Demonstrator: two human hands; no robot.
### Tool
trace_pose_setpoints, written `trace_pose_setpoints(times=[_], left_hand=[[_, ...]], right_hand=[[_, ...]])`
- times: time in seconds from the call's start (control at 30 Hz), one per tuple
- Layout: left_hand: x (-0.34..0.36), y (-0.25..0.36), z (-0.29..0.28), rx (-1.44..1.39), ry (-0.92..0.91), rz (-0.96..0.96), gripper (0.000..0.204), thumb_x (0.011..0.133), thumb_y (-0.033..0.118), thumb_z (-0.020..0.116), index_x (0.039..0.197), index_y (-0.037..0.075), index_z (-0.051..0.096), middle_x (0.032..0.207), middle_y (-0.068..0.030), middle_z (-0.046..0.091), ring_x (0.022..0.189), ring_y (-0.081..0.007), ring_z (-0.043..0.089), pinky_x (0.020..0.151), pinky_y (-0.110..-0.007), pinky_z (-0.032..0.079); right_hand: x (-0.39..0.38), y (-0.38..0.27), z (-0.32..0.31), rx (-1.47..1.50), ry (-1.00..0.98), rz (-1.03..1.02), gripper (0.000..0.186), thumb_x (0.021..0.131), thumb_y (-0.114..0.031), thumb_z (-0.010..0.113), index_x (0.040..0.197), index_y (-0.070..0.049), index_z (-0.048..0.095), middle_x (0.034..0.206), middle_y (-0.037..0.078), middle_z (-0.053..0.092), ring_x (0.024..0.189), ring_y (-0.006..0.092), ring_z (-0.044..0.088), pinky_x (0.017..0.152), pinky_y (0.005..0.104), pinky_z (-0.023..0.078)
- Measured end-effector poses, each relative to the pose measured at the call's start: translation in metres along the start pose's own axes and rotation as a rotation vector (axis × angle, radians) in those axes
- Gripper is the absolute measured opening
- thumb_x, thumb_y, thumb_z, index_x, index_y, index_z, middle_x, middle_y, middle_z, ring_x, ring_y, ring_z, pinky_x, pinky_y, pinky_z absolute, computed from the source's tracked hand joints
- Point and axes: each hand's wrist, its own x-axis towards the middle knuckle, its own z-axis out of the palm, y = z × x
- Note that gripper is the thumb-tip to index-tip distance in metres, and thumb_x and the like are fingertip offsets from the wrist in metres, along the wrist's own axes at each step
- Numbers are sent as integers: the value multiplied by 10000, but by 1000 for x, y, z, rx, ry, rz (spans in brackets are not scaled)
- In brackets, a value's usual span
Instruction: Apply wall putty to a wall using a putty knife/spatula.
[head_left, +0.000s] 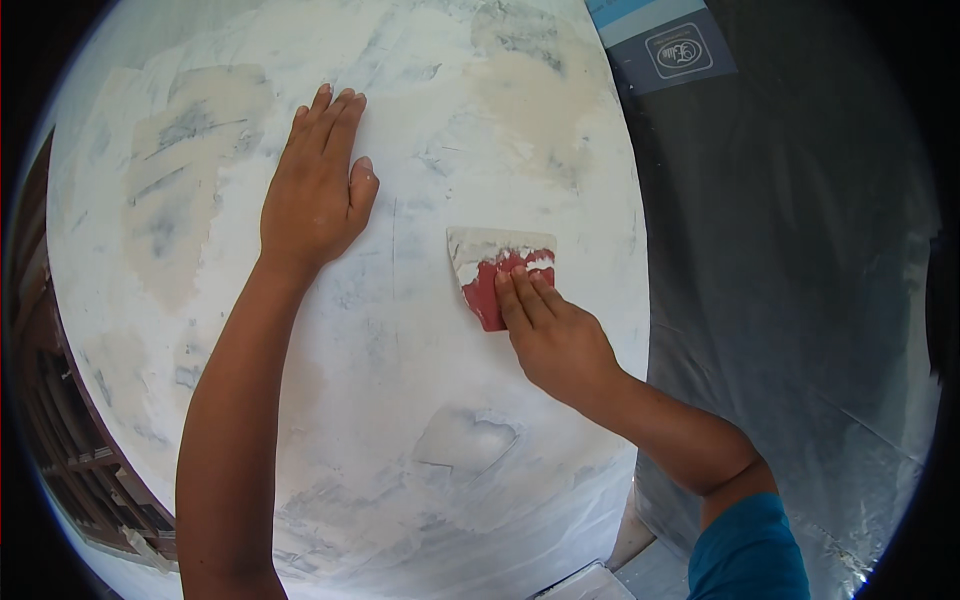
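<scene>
A white wall [385, 370], smeared with putty in grey and beige patches, fills most of the view. Against its upper left part my left hand [318, 195] lies flat, fingers stretched and thumb out, holding nothing. My right hand [563, 340], lower and to the right, grips a red putty spreader [483, 298] with its fingers pressed on the face. The spreader widens upward, and pale putty coats its upper edge, which lies against the wall. The thumb is hidden.
Dark sheeting [790, 290] hangs along the right, topped by a blue and grey printed panel [670, 50]. A brown slatted window or grille [75, 440] borders the wall at the left. A raised patch [467, 440] shows low on the wall. A pale tray-like thing [590, 583] is cut off below.
</scene>
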Motion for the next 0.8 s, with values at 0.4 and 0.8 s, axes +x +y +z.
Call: trace_pose_setpoints(times=[0.4,0.8], left_hand=[[4,3,-2,-18,12,15,566,862,116,446,1424,49,448,1468,-124,471,1447,-297,334,1215,-433,237],[-1,-2,-2,12,36,10,525,864,110,459,1378,8,478,1421,-155,510,1403,-325,397,1193,-436,279]], right_hand=[[45,98,34,-53,189,217,441,860,-86,586,1296,-30,612,1057,146,712,819,269,701,704,356,576],[98,58,-42,130,262,405,329,892,-76,581,1211,-65,659,1008,98,726,718,252,672,613,364,541]])
